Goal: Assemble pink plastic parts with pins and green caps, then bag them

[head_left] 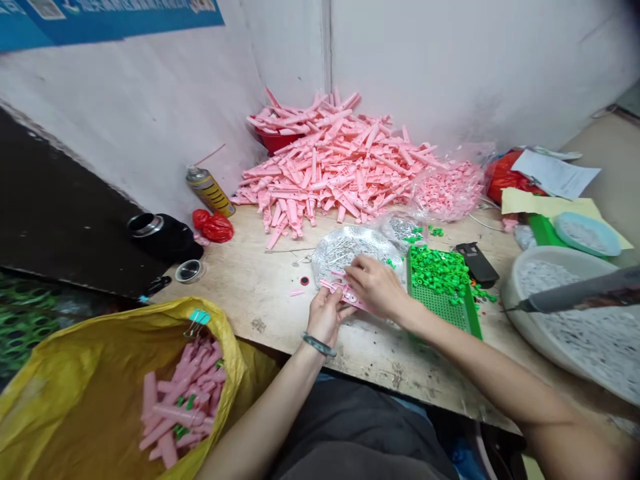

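A yellow plastic sack (100, 393) holds pink plastic pieces (183, 400). Beyond it, the left hand (325, 317) and right hand (375, 287) grip a flat pink plastic strip (340, 293) over the wooden table (250, 313), beside a green perforated tray (443, 310) and a clear bag of metal pins (350, 250). A heap of pink plastic parts (325, 160) lies farthest.

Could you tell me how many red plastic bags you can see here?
2: one red bag beside the spray can at the bench's back left, another behind the papers at back right; more may be hidden.
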### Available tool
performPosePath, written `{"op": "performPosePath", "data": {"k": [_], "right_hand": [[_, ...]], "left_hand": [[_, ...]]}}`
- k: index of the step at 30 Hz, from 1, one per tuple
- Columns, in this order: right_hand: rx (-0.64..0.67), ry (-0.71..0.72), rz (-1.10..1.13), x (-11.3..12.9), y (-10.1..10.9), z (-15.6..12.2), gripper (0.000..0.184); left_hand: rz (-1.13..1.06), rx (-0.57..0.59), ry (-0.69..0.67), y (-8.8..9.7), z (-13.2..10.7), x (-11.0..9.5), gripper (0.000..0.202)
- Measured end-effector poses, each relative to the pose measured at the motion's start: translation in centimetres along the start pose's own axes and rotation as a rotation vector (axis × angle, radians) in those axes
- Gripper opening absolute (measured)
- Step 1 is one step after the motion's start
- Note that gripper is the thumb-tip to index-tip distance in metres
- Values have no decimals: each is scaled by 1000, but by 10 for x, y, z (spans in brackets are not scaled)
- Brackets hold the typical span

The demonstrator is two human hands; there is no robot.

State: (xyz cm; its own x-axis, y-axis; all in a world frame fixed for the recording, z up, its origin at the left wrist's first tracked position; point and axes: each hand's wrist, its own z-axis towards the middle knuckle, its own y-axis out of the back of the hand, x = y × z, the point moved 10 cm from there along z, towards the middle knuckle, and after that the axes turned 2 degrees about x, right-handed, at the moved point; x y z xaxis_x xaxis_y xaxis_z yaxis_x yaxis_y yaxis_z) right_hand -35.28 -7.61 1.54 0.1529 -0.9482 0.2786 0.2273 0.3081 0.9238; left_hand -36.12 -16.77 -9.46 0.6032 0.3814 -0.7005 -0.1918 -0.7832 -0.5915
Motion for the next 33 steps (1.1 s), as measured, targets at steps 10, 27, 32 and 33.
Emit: {"op": "performPosePath", "data": {"k": [10,27,32,33], "right_hand": [[-223,-219,270,-16,17,-92,43],[-276,-232,103,-9,18,-97,33],[-295,-207,60,-7,21,-99,33],[-298,-206,53,-7,21,-99,33]], "left_hand": [[54,56,9,-31,-1,19,40],[-10,125,45,-46,-11,29,23],[-7,110,60,-46,-11,31,28],[-6,108,63,-46,-11,32,29]]}}
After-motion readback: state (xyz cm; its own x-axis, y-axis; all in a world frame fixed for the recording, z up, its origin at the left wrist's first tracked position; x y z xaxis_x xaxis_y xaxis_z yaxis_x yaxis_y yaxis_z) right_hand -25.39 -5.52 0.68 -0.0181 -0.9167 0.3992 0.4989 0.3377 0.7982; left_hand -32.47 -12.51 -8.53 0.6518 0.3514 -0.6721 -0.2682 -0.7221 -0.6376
